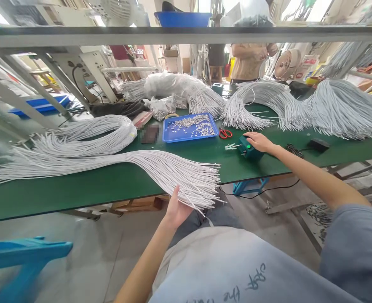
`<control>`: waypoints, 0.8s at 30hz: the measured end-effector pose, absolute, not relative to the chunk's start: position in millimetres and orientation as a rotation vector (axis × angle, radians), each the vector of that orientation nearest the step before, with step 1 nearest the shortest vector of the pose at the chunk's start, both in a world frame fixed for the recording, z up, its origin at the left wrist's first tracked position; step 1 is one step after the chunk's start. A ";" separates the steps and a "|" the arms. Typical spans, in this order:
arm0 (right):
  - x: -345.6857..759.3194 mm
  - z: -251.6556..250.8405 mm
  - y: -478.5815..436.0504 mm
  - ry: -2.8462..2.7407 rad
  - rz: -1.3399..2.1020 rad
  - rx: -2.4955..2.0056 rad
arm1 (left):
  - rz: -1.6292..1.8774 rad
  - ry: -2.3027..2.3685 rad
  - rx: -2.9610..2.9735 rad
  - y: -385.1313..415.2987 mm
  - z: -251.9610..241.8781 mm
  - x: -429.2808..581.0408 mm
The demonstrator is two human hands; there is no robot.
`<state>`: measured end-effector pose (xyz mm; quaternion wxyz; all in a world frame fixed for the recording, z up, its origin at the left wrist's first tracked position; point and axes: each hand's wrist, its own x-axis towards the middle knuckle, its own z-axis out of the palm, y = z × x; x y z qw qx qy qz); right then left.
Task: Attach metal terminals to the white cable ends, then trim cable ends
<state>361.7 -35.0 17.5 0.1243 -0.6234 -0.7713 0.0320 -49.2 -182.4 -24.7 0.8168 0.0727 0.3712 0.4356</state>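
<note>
A large bundle of thin white wires (173, 168) lies across the table, its fanned ends hanging over the front edge. My left hand (180, 212) holds the near side of that fan, thumb on top and the other fingers hidden underneath. To the right, my right hand (259, 142) grips the top of a small dark green box (251, 152) with a lit green button. A pale green clip-like piece (231, 147) sticks out of the box's left side. Just behind it lie red-handled scissors (225, 134). A blue tray (189, 138) of small metal pieces stands behind the wire fan.
More wire bundles (346, 107) line the back of the green table (62, 193); another coil (110, 130) rests at left. A black adapter (318, 145) with cable sits at right. A shelf beam (186, 37) crosses above. Beyond, a person (245, 63) stands near a fan (287, 64).
</note>
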 end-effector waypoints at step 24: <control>265.7 -20.7 40.9 -1.843 0.065 -1.898 | 0.494 0.794 0.276 -85.3 -9.0 62.0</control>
